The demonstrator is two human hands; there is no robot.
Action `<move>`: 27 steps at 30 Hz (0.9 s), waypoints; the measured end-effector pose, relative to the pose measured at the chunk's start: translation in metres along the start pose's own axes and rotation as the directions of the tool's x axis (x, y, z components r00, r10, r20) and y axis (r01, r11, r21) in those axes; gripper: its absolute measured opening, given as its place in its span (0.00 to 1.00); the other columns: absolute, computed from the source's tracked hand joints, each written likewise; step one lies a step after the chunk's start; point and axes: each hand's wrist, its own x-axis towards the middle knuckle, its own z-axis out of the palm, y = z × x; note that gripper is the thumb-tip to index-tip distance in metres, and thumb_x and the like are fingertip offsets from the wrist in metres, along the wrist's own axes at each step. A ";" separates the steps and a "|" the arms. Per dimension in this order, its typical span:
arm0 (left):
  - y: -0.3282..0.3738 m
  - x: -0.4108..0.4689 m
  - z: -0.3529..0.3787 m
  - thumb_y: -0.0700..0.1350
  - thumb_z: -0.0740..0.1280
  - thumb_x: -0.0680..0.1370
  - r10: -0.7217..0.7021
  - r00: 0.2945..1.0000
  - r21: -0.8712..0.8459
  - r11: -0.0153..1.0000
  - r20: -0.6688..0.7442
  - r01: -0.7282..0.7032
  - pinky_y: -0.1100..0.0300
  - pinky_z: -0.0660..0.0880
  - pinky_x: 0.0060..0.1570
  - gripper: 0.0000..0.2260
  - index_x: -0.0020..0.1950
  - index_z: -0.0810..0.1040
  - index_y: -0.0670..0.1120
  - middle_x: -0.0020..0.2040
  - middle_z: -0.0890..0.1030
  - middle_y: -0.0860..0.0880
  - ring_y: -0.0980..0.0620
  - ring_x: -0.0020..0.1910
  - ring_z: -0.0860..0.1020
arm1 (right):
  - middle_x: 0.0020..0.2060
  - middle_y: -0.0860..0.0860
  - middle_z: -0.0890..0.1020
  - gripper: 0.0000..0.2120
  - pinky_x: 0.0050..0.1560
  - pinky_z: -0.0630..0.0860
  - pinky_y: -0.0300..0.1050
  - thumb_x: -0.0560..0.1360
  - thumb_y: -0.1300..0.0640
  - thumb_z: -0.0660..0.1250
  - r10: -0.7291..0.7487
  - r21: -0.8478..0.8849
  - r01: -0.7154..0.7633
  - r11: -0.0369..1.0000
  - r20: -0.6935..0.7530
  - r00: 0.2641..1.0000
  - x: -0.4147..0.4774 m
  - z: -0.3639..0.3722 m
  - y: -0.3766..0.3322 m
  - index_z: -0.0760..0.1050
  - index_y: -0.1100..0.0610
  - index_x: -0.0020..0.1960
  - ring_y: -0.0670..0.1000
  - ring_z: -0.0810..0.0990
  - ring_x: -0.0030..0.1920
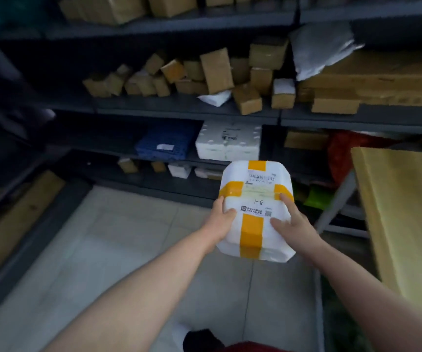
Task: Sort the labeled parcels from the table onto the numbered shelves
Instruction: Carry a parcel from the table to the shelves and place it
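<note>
The parcel (pixel 255 212) is held in the air before the shelves (pixel 179 111), gripped at both sides by the left hand (pixel 221 219) and right hand (pixel 291 224). Its smooth wrap could slip, and its handwritten number is easy to misread, so it could reach a wrong shelf.

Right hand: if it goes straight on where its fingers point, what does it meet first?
Probably the white foam box ahead, beyond the taped parcel that the right hand grips; depth is unclear.

Dim, bluish indoor light; the shelves (pixel 187 115) sink into shadow at upper left. Wide-angle bending curves the edges, cardboard boxes (pixel 217 69) look soft, and the white parcel (pixel 255 199) reads brightest.
</note>
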 end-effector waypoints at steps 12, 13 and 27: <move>-0.091 -0.004 -0.276 0.48 0.58 0.82 -0.149 0.921 -0.230 0.971 -0.359 0.068 0.48 0.67 0.69 0.24 0.78 0.57 0.54 0.71 0.72 0.50 0.45 0.67 0.71 | 0.72 0.53 0.65 0.33 0.68 0.68 0.55 0.77 0.48 0.63 -0.182 -0.083 0.224 0.971 0.350 0.919 0.085 0.242 -0.195 0.49 0.31 0.74 0.56 0.71 0.65; -0.099 -0.006 -0.297 0.48 0.58 0.82 -0.158 0.910 -0.253 0.966 -0.383 0.061 0.49 0.68 0.69 0.23 0.77 0.58 0.55 0.70 0.72 0.51 0.46 0.66 0.72 | 0.72 0.53 0.64 0.33 0.68 0.68 0.55 0.77 0.48 0.64 -0.191 -0.077 0.236 0.969 0.376 0.907 0.090 0.261 -0.211 0.50 0.31 0.74 0.56 0.71 0.65; -0.158 0.038 -0.491 0.52 0.59 0.82 -0.355 0.714 -0.463 0.885 -0.603 0.049 0.43 0.73 0.64 0.24 0.77 0.57 0.59 0.69 0.73 0.50 0.46 0.63 0.74 | 0.72 0.50 0.66 0.32 0.64 0.71 0.53 0.79 0.54 0.63 -0.277 -0.075 0.456 0.887 0.704 0.654 0.192 0.457 -0.381 0.52 0.36 0.76 0.55 0.72 0.65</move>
